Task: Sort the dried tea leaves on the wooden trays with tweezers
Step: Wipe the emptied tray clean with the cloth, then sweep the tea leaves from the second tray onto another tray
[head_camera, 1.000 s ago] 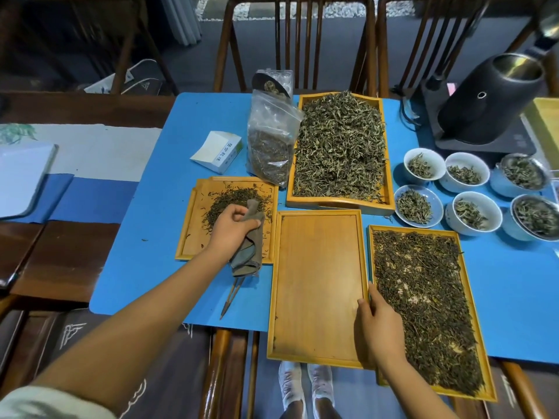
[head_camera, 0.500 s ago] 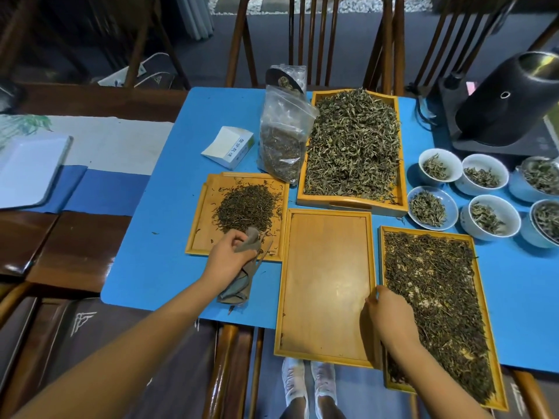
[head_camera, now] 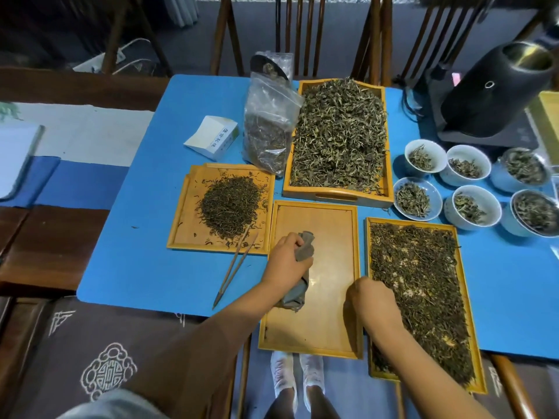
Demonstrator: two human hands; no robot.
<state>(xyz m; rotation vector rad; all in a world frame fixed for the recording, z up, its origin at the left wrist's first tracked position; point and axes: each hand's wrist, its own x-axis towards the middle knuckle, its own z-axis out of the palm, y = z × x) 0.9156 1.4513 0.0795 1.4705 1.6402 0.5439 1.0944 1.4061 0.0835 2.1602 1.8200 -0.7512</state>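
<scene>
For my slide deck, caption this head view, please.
Left hand wipes the empty tray with a grey cloth; tweezers lie aside.

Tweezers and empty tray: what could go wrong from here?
1. The tweezers lie with their tips on the small tray's rim, loose; a sweep of the left hand could knock them off the mat.
2. The grey cloth wiping the empty tray, which overhangs the table edge, could tip it.

Right hand's fingertips point(head_camera: 361, 285) hidden, box lettering point(head_camera: 220, 140) illegible, kettle point(head_camera: 499, 86) edge-cropped.
</scene>
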